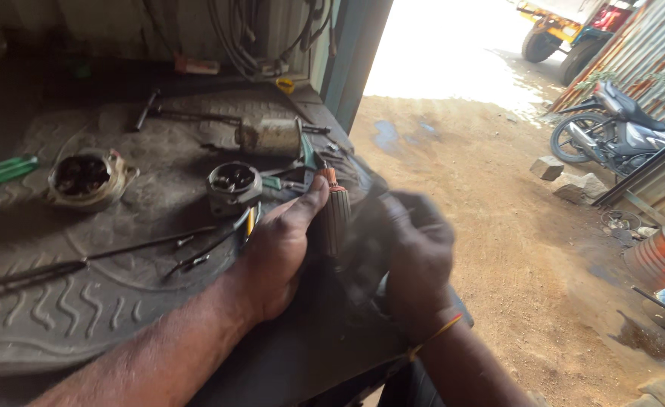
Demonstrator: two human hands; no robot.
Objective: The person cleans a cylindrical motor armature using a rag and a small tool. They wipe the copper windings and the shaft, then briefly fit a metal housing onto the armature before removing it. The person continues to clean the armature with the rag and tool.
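A worn tyre-tread mat [84,316] bears motor housings [87,179] and pliers [219,243].

Left of frame, the black rubber mat [84,301] looks matt, ridged and grimy; the round housings [234,185] upper centre are dull, greasy metal; the armature [337,215] shows ribbed metal with copper ends

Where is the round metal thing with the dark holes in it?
The round metal housing sits on the old tyre at centre-left of the head view, just above the left hand and right of the bigger round casing.
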